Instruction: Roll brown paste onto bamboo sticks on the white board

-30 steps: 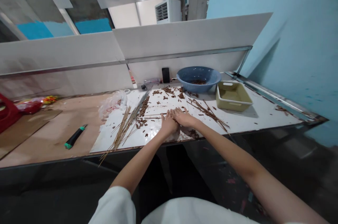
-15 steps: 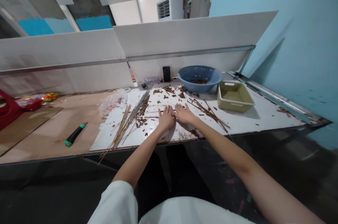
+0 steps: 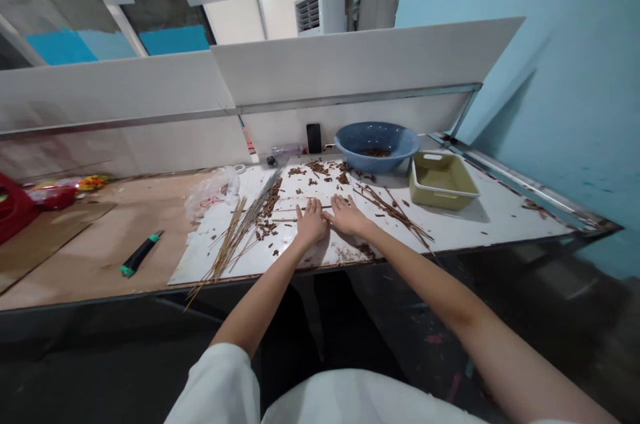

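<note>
1. In the head view, our only one, we see two thin sticks (image 3: pixel 284 220) on the white table top (image 3: pixel 500 211), just left of the left hand (image 3: pixel 312 223). Their long axes run left to right, across the direction of the fingers.
2. The left hand is the nearer one; the right hand (image 3: pixel 347 216) lies just beside it. How far the sticks continue under the palms, we cannot tell.
3. Both hands are flat, palms down, fingers stretched and slightly spread; we see no pinching.
4. We count two stick bundles, one left (image 3: pixel 231 241) and one right (image 3: pixel 395 214), one bowl (image 3: pixel 375 164), one bin (image 3: pixel 440 199) and one phone (image 3: pixel 314 139). The brown bits (image 3: pixel 273 197) are too many for counting.
</note>
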Demonstrator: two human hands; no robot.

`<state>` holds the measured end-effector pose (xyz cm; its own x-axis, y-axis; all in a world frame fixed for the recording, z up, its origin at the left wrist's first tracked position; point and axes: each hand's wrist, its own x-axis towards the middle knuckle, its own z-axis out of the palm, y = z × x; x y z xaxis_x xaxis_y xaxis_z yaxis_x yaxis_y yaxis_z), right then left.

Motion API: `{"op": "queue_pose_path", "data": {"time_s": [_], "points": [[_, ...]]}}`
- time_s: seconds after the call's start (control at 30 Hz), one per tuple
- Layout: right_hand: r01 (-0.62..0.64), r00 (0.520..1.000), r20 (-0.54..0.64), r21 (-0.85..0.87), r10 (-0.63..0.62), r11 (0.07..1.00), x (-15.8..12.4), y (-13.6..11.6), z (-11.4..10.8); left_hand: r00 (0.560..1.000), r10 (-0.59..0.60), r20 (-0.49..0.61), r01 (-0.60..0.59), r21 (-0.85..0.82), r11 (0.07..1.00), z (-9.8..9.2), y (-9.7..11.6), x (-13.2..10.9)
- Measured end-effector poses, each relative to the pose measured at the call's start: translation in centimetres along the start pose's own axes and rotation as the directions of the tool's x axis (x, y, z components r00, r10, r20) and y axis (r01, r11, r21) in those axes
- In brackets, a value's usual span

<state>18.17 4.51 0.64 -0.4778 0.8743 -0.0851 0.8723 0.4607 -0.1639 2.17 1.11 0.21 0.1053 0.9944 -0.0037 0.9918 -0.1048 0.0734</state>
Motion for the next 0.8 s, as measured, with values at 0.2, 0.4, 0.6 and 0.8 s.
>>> {"op": "queue_pose_path", "data": {"time_s": [0.2,0.4,0.6,0.8], "points": [[0.120,0.993,-0.006,-0.030,-0.121,0.992,-1.9,0.6,2.0,0.999,0.049,-0.003,-0.049,0.008,0.999,1.3,-1.1,-2.1],[-0.006,1.000,0.013,0.004,0.006,1.000,0.5,0.2,0.1,0.999,-0.033,0.031,0.033,-0.023,0.999,-0.6,-0.5,0.3],[0.097,0.995,-0.027,-0.044,-0.098,0.994,-2.7,0.4,1.9,1.000,0.008,-0.007,-0.008,0.025,1.000,1.1,-1.2,-2.7],[0.073,0.997,0.007,-0.057,-0.073,0.996,-1.2,0.2,-0.4,0.999,-0.042,0.033,0.043,-0.018,0.999,-0.3,-0.9,-0.6]]}}
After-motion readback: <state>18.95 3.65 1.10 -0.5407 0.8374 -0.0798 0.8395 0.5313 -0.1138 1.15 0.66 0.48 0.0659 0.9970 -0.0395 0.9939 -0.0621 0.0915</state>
